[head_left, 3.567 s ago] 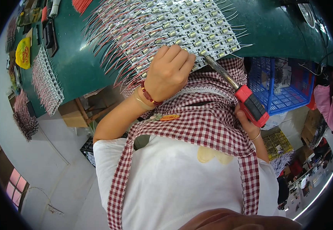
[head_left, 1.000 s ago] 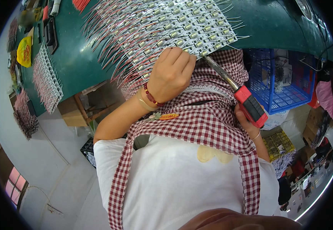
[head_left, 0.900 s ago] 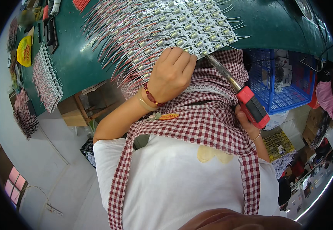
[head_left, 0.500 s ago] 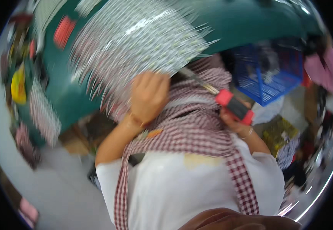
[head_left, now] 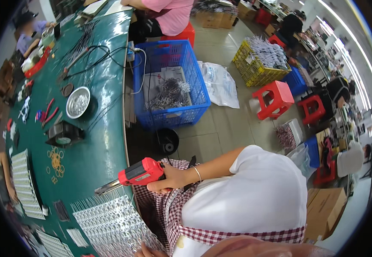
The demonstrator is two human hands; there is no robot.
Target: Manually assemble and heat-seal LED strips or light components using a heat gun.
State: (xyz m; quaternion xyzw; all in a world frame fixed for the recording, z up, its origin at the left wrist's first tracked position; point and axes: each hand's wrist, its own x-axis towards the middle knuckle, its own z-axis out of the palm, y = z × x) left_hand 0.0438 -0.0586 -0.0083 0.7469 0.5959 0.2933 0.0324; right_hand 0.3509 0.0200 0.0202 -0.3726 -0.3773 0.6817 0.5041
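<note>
In my right hand (head_left: 171, 176) is a red and black pistol-shaped electric tool (head_left: 143, 171), my fingers wrapped round its grip. Its narrow metal nose (head_left: 107, 187) points left, over the far edge of a white sheet (head_left: 109, 218). Rows of small shiny pieces and thin wires cover the sheet, with wire ends sticking out past its edges. Partly over the green table (head_left: 109, 128), the sheet reaches across its edge toward my lap. My left hand (head_left: 148, 250) is at the sheet's near right edge, closed on it; most of that hand is cut off by the lower rim.
Several rubber bands (head_left: 56, 162), a black box (head_left: 64, 133), a metal bowl (head_left: 78, 103) and red-handled pliers (head_left: 49, 113) lie on the table. A blue crate (head_left: 173, 113) stands beside it. Farther right are red stools (head_left: 275, 98) and a yellow crate (head_left: 254, 73). Other people sit nearby.
The view has swung right, bringing the floor, crates and stools into sight. The tool's nose has come over the sheet's far edge. My left hand has slipped mostly out of the picture.
</note>
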